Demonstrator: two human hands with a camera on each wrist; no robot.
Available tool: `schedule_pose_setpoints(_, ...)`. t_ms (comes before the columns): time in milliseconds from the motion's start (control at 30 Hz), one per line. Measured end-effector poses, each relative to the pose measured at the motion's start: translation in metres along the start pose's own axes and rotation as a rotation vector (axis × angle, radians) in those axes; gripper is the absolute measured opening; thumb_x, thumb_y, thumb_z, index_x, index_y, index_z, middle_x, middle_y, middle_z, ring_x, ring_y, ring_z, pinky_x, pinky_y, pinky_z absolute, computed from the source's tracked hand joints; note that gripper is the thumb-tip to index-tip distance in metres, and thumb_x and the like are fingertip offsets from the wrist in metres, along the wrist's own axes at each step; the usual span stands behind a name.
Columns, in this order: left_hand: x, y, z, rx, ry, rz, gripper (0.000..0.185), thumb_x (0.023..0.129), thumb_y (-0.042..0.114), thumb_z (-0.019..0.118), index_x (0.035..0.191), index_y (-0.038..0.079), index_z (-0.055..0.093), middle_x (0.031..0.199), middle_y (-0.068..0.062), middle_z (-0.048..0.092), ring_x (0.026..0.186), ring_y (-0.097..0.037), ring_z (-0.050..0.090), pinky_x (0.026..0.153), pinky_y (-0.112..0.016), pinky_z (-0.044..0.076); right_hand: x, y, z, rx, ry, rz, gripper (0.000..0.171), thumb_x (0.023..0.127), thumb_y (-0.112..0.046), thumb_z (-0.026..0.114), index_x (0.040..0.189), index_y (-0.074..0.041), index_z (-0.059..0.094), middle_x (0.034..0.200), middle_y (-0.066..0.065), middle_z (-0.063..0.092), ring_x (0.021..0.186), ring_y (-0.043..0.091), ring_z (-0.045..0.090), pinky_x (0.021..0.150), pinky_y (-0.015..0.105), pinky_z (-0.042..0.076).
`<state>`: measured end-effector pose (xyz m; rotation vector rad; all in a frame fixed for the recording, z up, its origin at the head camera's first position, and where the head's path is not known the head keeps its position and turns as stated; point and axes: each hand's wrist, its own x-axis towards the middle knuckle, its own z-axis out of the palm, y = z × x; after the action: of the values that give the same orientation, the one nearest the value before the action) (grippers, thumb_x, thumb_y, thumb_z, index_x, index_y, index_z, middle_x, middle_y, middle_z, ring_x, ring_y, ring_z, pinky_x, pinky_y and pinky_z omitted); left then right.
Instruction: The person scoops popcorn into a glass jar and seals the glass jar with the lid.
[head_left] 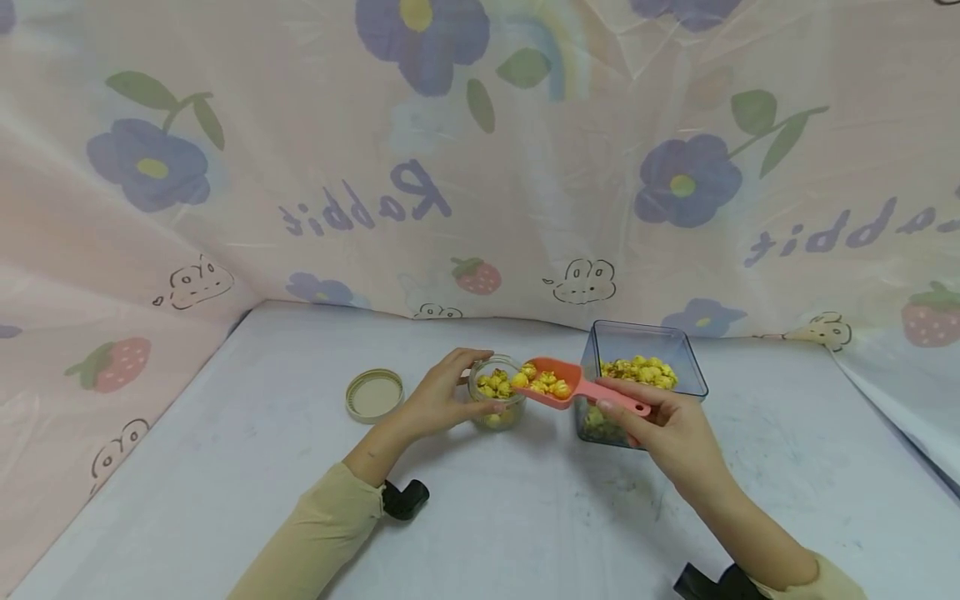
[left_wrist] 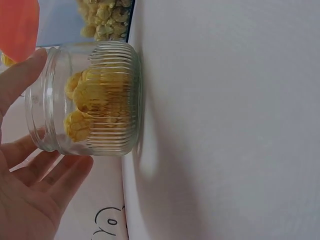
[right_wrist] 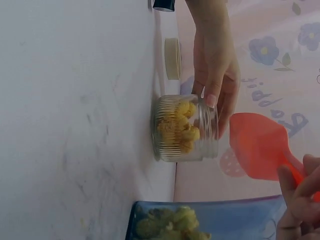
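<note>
Nearest to us are 2 pale sleeves (head_left: 322, 517) and 2 black wrist devices (head_left: 405, 500). The right hand (head_left: 671, 429) grasps the handle of an orange scoop (head_left: 577, 385) between thumb and fingers; its bowl, loaded with yellow popcorn (head_left: 551, 387), extends leftward beyond the fingertips. The left hand (head_left: 442, 396) grips a glass jar (right_wrist: 209, 142) near its mouth, thumb on the near side and fingers on the far side. The jar stands upright on the white table (head_left: 487, 517), partly filled. The scoop's lip is above the jar's right rim; whether they touch, we cannot tell. Just beyond the right fingers stands a clear square container (head_left: 637, 335) with more popcorn. Left of the jar lies 1 round lid (head_left: 375, 394). Behind hangs a flowered curtain (head_left: 525, 167).
</note>
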<state>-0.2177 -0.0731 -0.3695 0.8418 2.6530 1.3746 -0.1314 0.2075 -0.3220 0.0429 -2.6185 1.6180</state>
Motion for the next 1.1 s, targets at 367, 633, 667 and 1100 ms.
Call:
schedule_pose_setpoints(367,0.003,-0.003,-0.001,-0.064,-0.007,-0.039,0.074,0.078,0.023,0.081,0.141,0.007,0.045,0.135,-0.009,0.048,0.13,-0.026,0.044,0.102,-0.041,0.046,0.006,-0.008,0.002,-0.104,-0.028,-0.049,0.043,0.088,-0.036,0.069,0.123,-0.011,0.066,0.068,0.007,0.054,0.055,0.017,0.049,0.044,0.025,0.038)
schedule_pose_setpoints(633,0.006,-0.005,-0.002,-0.103,-0.02,-0.038,0.075,0.079,0.023,0.08,0.142,0.008,0.043,0.136,-0.009,0.047,0.13,-0.026,0.043,0.104,-0.045,0.044,0.013,-0.016,0.001,-0.137,-0.08,-0.141,0.037,0.088,-0.028,0.071,0.119,-0.008,0.068,0.062,0.007,0.053,0.051,0.013,0.047,0.041,0.024,0.036)
schedule_pose_setpoints(667,0.006,-0.006,-0.002,-0.104,-0.022,-0.037,0.075,0.079,0.023,0.08,0.142,0.008,0.043,0.135,-0.009,0.047,0.13,-0.026,0.043,0.104,-0.045,0.044,0.013,-0.017,0.001,-0.139,-0.085,-0.146,0.037,0.088,-0.028,0.071,0.119,-0.008,0.068,0.063,0.007,0.054,0.051,0.014,0.048,0.041,0.024,0.035)
schedule_pose_setpoints(1100,0.003,-0.007,-0.001,-0.107,-0.019,-0.032,0.074,0.078,0.02,0.081,0.141,0.007,0.043,0.133,-0.011,0.048,0.129,-0.027,0.045,0.103,-0.044,0.045,0.016,-0.029,-0.005,-0.224,-0.11,-0.205,0.034,0.087,-0.025,0.072,0.115,-0.006,0.07,0.072,0.006,0.054,0.046,0.011,0.048,0.042,0.025,0.042)
